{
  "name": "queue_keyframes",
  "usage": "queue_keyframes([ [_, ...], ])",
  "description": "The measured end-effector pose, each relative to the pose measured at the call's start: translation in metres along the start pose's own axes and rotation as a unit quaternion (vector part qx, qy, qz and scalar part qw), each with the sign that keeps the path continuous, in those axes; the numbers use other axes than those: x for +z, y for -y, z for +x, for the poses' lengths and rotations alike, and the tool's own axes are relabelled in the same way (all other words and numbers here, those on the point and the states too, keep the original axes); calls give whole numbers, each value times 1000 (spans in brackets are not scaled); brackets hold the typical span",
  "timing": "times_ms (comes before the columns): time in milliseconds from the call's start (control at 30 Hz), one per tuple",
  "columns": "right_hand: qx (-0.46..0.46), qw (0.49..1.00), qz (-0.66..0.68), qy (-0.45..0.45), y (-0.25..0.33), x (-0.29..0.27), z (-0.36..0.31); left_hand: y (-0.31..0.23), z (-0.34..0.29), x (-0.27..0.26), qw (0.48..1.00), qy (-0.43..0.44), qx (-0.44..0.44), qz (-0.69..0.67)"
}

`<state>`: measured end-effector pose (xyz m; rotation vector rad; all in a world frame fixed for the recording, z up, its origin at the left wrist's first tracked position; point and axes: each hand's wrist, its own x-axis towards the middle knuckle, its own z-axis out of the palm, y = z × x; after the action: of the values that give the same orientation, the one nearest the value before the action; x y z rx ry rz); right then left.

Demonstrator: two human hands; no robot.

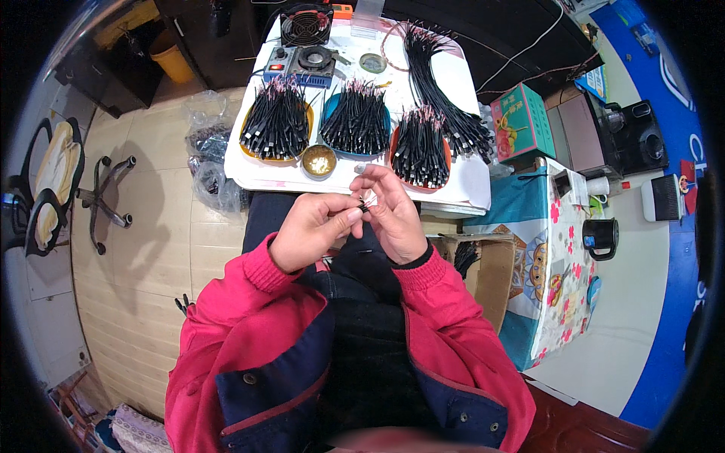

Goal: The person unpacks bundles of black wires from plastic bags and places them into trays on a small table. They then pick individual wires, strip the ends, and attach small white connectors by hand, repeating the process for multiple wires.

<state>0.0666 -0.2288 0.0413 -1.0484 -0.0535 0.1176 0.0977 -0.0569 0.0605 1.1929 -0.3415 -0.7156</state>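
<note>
My left hand (pixel 313 230) and my right hand (pixel 398 230) meet in front of my chest, near the table's front edge. Both are closed, with fingertips pinching a thin black cable (pixel 363 205) between them. Pale wire ends seem to show there, too small to make out surely. A greyish covering shows on one raised fingertip of the right hand. Just beyond the hands stands a round tin (pixel 319 161) with something amber inside. Past it, black cables with pinkish ends fill three trays: a left bundle (pixel 276 121), a middle bundle (pixel 355 121) and a right bundle (pixel 421 147).
A longer cable bundle (pixel 442 90) lies at the table's right. Toward the back are a small blue device (pixel 300 69) with a red switch, a fan (pixel 306 26) and a round dish (pixel 372 63). Right of the table stand a green box (pixel 519 124) and an open cardboard box (pixel 495 283).
</note>
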Motion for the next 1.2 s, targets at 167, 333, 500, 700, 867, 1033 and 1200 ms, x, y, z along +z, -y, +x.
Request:
queue_keyframes([
  [167,96,981,164,38,-15,1,-6,-2,-1,-3,999,12,-12,-35],
  [333,84,994,67,-37,-16,-1,-2,0,0,-8,998,2,-53,-33],
  [500,26,985,-173,-12,8,-8,1,2,3,-9,999,17,-27,-1],
  [700,-90,938,-335,14,2,-4,-3,1,1,-7,998,24,-52,-4],
  [867,-45,982,-174,-52,-8,-2,-12,-1,-1,-2,998,21,-54,9],
  [1033,-172,942,-28,-288,19,-33,-9,-10,-17,-9,997,3,-69,-17],
  [1200,-108,868,-485,6,43,-34,-35,-8,-20,-10,991,80,-84,-72],
])
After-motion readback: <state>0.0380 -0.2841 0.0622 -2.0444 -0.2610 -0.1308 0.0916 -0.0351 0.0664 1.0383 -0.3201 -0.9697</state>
